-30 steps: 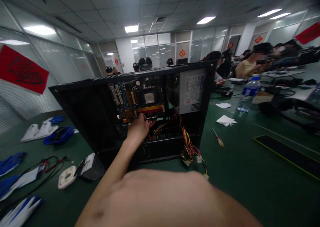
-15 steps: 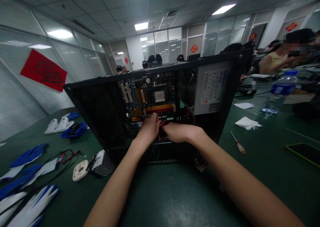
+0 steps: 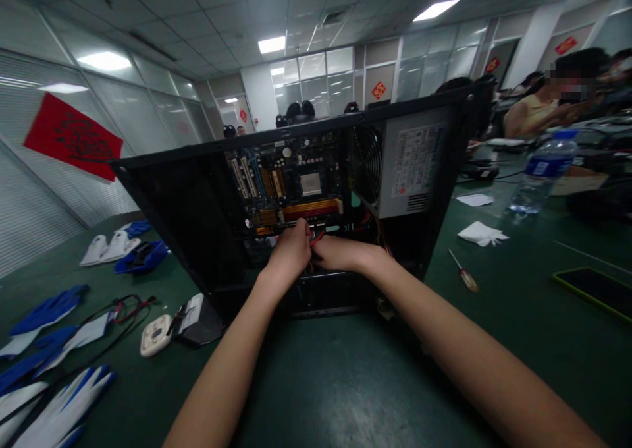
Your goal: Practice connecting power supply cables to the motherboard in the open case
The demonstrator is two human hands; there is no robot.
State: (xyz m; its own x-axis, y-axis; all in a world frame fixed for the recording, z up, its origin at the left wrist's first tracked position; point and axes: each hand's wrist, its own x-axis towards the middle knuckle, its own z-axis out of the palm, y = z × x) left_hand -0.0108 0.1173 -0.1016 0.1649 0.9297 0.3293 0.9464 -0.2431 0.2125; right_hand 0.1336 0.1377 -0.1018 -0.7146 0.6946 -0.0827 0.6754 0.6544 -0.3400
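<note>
An open black computer case (image 3: 168, 191) stands on the green table in front of me. Inside it are a motherboard (image 3: 311, 184) and, at the upper right, a grey power supply (image 3: 415, 165) with a fan. My left hand (image 3: 291, 247) reaches into the lower middle of the case, its fingers closed near thin red and dark cables (image 3: 318, 237). Beside it my right hand (image 3: 340, 253) has its fingers curled round the same cables. The fingertips of both hands are partly hidden, and so are the cable ends.
Blue-and-white work gloves (image 3: 64, 408), a cream-coloured device (image 3: 156, 335) and a dark box (image 3: 198, 323) lie left. A screwdriver (image 3: 464, 271), tissue (image 3: 481, 233), water bottle (image 3: 543, 171) and phone (image 3: 595, 291) are at the right. A person (image 3: 548, 112) sits beyond.
The whole view has shifted slightly. My hands remain close together at the cables; the right hand is a little lower against the case, and more red cable shows between them.
</note>
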